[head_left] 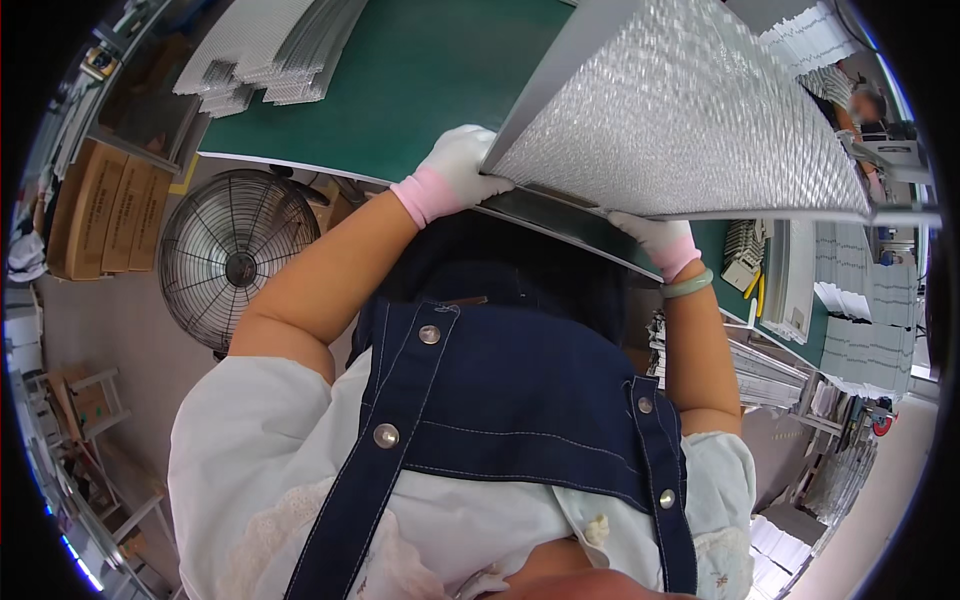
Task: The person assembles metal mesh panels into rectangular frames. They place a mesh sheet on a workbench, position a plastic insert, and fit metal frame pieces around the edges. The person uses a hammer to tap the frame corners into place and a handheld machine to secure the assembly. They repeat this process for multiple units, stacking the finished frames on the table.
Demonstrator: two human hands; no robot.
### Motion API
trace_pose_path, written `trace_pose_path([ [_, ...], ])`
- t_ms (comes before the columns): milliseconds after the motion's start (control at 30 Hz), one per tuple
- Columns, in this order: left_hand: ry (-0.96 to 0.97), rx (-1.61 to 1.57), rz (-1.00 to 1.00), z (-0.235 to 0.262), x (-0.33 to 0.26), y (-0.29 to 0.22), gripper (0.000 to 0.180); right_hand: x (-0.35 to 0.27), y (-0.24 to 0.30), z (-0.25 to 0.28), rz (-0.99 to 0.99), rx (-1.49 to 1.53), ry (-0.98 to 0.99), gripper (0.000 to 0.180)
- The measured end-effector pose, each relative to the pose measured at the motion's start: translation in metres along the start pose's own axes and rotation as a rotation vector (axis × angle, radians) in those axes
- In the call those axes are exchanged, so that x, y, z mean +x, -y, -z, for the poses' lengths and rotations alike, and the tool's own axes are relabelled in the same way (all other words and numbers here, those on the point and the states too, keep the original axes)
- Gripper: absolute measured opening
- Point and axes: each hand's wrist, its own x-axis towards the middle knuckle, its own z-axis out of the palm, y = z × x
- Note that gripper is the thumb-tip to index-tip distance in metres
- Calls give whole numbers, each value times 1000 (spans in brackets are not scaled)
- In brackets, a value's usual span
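A large silver mesh panel (680, 110) in a grey metal frame stands tilted up at the table's near edge. My left hand (455, 178), in a white glove with a pink cuff, is closed around the frame's near left corner, its thumb along the lower edge. Farther right on that lower edge, my right hand (655, 241), gloved the same way, grips the frame, with its fingers partly behind it. Beneath the panel runs a dark strip (560, 222) at the table edge; I cannot tell whether it belongs to the frame.
Stacked mesh sheets (270, 50) lie at the far left of the green table (400, 90). Metal pieces (742, 255) and yellow-handled pliers (757, 295) lie at the right, near stacks of white-grey parts (868, 300). A floor fan (240, 265) and cardboard boxes (110, 205) stand left. Another person (866, 105) is far right.
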Motion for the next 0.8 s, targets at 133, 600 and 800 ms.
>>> trace_pose_path([
  [133,97,94,58,0,2,8,33,8,-2,4,-31,-34,7,44],
  [600,371,48,213,17,19,-1,49,12,4,10,-133,-278,179,51],
  [800,289,-1,176,10,16,4,47,1,-21,-2,18,-220,12,39],
])
